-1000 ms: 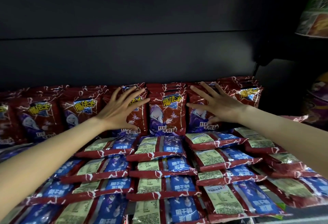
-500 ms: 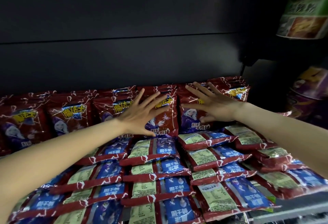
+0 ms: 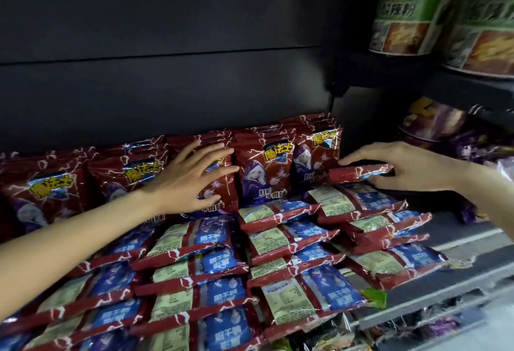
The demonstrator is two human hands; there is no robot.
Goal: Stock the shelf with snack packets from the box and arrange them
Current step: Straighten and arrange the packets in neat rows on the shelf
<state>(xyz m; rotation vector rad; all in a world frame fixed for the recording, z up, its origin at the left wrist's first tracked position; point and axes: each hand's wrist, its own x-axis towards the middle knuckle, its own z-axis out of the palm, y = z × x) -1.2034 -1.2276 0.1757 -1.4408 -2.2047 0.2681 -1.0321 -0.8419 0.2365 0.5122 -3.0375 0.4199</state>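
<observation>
Red snack packets stand upright in a row (image 3: 261, 172) along the back of the dark shelf. Several more lie flat, backs up, in overlapping stacks (image 3: 281, 242) in front. My left hand (image 3: 192, 181) is spread flat against an upright packet in the middle of the row, holding nothing. My right hand (image 3: 411, 167) pinches one flat red packet (image 3: 358, 172) at the right end, just above the top of the right stack and in front of the last upright packet (image 3: 319, 153). No box is in view.
The grey shelf edge (image 3: 459, 275) runs along the lower right. Green-labelled noodle tubs (image 3: 417, 14) sit on a higher shelf at the upper right. Purple tubs and packets (image 3: 434, 122) fill the neighbouring bay to the right. A black back panel (image 3: 167, 86) rises behind the row.
The view has swung right. My left hand slid right along the upright row. My right hand left the upright packets, dropped to the right end and closed on a flat packet.
</observation>
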